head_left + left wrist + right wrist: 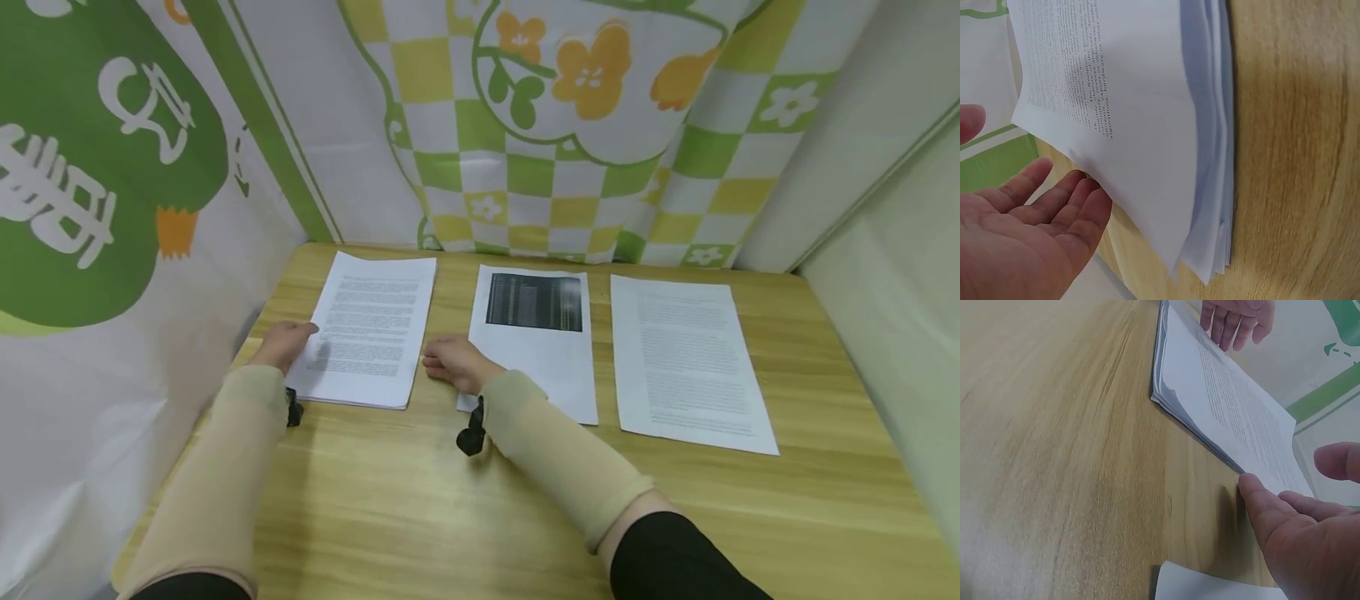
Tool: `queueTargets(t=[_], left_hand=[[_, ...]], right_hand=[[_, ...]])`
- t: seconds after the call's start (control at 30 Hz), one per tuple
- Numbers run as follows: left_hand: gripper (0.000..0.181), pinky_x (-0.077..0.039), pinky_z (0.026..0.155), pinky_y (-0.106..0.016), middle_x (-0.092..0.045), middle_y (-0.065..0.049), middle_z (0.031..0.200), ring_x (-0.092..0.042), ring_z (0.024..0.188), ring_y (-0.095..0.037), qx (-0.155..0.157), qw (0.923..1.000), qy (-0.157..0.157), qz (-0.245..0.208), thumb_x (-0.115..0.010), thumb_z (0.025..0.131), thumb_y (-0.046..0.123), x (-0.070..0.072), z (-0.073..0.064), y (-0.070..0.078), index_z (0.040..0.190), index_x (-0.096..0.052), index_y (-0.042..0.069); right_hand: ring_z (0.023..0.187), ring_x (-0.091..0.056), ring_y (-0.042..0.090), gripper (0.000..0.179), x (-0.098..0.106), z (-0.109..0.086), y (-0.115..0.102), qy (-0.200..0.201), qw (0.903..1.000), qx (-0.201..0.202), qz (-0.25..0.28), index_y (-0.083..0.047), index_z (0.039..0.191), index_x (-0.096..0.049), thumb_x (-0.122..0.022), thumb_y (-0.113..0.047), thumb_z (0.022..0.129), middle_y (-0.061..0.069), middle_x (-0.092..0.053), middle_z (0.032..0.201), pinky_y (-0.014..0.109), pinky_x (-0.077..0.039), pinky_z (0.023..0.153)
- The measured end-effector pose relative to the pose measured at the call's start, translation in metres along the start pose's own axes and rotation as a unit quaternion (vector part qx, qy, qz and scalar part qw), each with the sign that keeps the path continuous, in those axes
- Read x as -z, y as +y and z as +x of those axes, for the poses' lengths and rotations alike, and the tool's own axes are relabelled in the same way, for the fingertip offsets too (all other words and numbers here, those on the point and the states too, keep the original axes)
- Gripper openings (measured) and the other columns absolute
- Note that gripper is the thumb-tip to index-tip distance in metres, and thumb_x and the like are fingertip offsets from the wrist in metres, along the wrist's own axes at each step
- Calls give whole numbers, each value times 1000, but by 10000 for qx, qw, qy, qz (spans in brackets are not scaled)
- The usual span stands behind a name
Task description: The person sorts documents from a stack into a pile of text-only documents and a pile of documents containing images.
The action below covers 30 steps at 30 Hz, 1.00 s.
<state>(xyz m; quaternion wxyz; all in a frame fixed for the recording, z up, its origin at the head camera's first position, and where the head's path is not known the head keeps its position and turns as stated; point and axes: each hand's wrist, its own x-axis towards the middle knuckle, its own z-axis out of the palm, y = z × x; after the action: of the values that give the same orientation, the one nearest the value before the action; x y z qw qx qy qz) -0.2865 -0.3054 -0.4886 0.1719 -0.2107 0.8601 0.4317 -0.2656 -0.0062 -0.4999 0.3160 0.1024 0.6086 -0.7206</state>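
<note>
A stack of printed paper lies at the left of the wooden table, its sheets slightly uneven at the near edge. My left hand is at the stack's left edge; in the left wrist view the fingertips touch the paper's side and the thumb stands apart. My right hand is at the stack's right side, partly over the middle papers, which bear a dark printed picture. In the right wrist view its fingertips meet the stack's edge, with the thumb raised away.
To the right lies another printed sheet or pile. The wooden table extends toward me. A patterned curtain hangs along the back edge, with white cloth at the left.
</note>
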Motion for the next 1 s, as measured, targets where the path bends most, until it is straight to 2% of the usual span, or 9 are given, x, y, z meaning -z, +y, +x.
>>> queueTargets(t=[0.2, 0.43, 0.77, 0.87, 1.0], left_hand=[[66, -22, 113, -52, -24, -32, 149, -25, 137, -44, -161, 9997, 59, 198, -42, 98, 31, -5, -7, 1, 143, -28, -14], [66, -19, 113, -54, -22, -31, 151, -22, 138, -45, -202, 9993, -121, 299, -43, 98, 32, -7, -12, 2, 144, -27, -13], [69, -17, 113, -55, -18, -29, 153, -18, 139, -45, -221, 9984, -362, 378, -42, 99, 35, -7, -13, 7, 147, -22, -10], [69, -17, 114, -54, -17, -29, 153, -18, 140, -44, -213, 9983, -356, 402, -42, 98, 34, -7, -15, 9, 147, -22, -10], [68, -18, 114, -52, -18, -30, 153, -20, 139, -44, -273, 9967, -351, 680, -43, 97, 31, -9, -19, 13, 145, -24, -13]], right_hand=[[99, -53, 22, 41, -4, 1, 3, 5, 9999, -61, 118, 11, 134, -41, -49, -2, 96, 16, -52, 114, 36, -47, 97], [115, -49, 28, 45, -10, -2, 3, -123, 9993, -77, 350, 10, 137, -38, -51, -3, 96, 21, -47, 132, 39, -44, 101], [102, -51, 22, 37, -11, -6, -1, -148, 9995, -113, 253, 7, 130, -46, -52, -7, 97, 20, -49, 131, 39, -43, 102], [107, -50, 24, 37, -11, -7, -3, -160, 9996, -124, 184, 7, 130, -46, -53, -9, 96, 19, -48, 132, 39, -43, 102], [118, -47, 28, 39, -11, -9, -4, -208, 9997, -69, 103, 7, 132, -44, -52, -8, 96, 18, -47, 133, 39, -42, 103]])
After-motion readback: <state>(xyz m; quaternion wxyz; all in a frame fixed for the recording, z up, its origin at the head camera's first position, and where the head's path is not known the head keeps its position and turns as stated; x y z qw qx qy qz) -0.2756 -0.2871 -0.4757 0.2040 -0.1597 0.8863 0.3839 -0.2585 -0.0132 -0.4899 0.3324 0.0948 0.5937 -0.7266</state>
